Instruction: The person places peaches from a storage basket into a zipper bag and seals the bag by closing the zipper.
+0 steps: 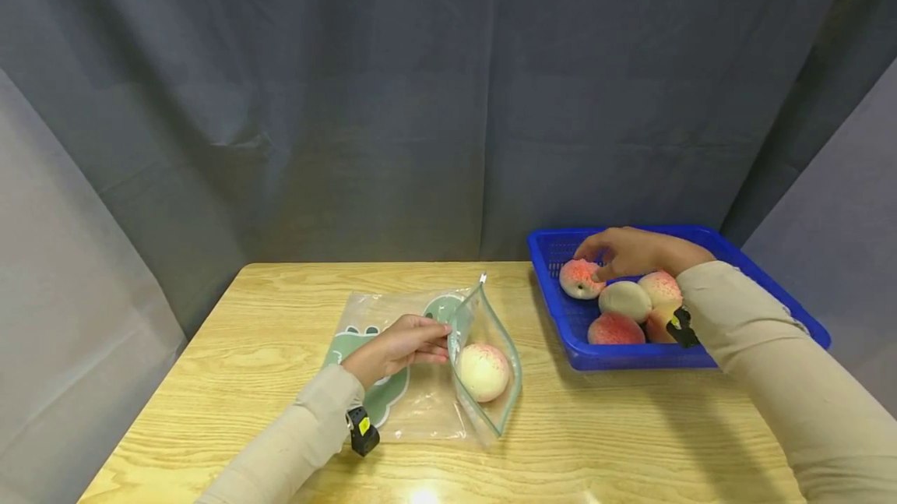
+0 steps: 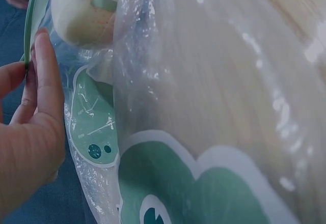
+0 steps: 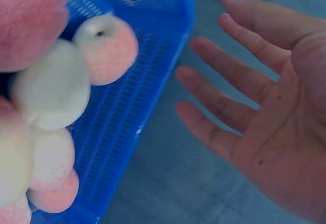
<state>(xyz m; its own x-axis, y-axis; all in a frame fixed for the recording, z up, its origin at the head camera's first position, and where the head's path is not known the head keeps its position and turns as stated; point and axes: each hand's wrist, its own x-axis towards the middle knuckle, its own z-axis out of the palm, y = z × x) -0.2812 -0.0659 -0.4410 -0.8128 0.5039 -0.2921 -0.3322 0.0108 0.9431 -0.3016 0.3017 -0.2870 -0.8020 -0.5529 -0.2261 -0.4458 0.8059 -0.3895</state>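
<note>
My left hand (image 1: pixel 409 344) pinches the green-edged rim of a clear zip bag (image 1: pixel 437 410) between thumb and fingers, as the left wrist view shows too. Green cartoon prints mark the bag, and its mouth gapes to the right. Inside the mouth lies a pale peach (image 1: pixel 483 373) with a pink blush. Over the blue basket (image 1: pixel 575 356), my right hand (image 1: pixel 627 251) hovers by a pink-speckled peach (image 1: pixel 580 280), its fingertips overlapping it in the head view. In the right wrist view its fingers (image 3: pixel 229 76) are spread, with nothing between them.
Several more peaches, among them a pale one (image 1: pixel 625 301) and a red one (image 1: pixel 617 329), lie in the basket at the right of the wooden table (image 1: pixel 231 348). A dark grey curtain (image 1: pixel 378 99) hangs behind the table.
</note>
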